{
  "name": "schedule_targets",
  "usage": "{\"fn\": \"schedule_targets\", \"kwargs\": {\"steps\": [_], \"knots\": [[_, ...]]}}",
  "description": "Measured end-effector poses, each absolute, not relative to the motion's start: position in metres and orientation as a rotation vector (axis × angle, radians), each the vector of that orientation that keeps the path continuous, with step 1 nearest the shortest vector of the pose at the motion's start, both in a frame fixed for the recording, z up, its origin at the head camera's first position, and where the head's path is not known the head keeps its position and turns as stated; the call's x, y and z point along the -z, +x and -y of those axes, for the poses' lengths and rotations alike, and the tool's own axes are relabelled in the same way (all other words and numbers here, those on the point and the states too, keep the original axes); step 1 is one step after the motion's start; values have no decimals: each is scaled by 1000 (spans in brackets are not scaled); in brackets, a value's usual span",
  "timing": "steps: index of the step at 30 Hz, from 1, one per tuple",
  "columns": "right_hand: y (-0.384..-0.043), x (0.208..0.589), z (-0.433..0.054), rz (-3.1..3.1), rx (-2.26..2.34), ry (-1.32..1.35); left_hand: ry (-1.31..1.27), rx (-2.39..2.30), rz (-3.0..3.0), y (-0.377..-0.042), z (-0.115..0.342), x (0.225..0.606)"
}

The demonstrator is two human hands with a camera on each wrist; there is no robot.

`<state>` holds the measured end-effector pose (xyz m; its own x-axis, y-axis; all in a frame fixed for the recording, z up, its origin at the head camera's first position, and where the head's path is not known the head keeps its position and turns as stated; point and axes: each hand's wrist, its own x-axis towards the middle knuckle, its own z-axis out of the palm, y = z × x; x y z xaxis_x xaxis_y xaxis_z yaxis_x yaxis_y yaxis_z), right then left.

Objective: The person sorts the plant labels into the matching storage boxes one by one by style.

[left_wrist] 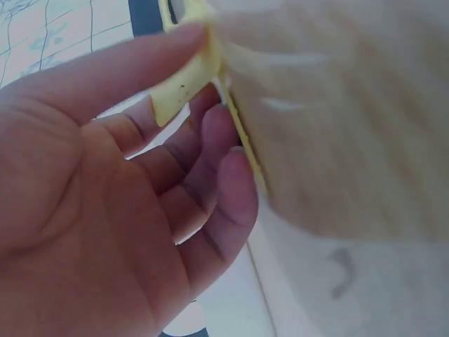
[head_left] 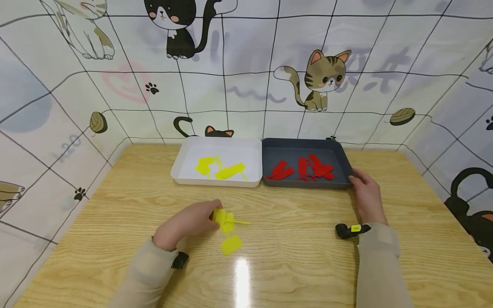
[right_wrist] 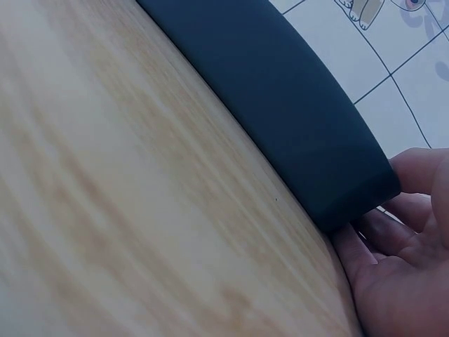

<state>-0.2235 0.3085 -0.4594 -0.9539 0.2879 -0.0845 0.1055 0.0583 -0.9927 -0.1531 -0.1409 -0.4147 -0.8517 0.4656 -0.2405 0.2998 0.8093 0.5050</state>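
Observation:
My left hand (head_left: pixel 192 222) pinches a bunch of thin yellow pieces (head_left: pixel 224 219) close over the table; in the left wrist view the thumb presses on a yellow strip (left_wrist: pixel 179 91). Just below the bunch lies a yellow rectangle (head_left: pixel 231 245). The right hand (head_left: pixel 367 196) grips the front right corner of a dark grey tray (head_left: pixel 308 185), thumb at the front, other fingers along its side. Several flat red pieces (head_left: pixel 283 171) lie in that tray. Beside it a white tray (head_left: pixel 215 182) holds several yellow pieces (head_left: pixel 231 171).
Both trays stand side by side at the back of the wooden table (head_left: pixel 289 256). Behind them hangs a white cloth (head_left: pixel 246 94) with a grid and cat drawings, which also closes off both sides. A black band (head_left: pixel 350 231) sits on the right wrist.

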Motion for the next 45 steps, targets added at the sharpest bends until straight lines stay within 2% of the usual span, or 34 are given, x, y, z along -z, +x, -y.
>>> {"fn": "schedule_targets", "kwargs": {"steps": [20, 28, 45], "knots": [[-222, 457, -313, 2161, -2034, -436, 638, -660, -2814, -164, 137, 390], [-226, 457, -309, 2169, -2009, -424, 611, -866, -2839, -173, 143, 373], [-226, 460, -308, 2152, -2043, -441, 353, -1458, -3017, -188, 121, 349]]}}
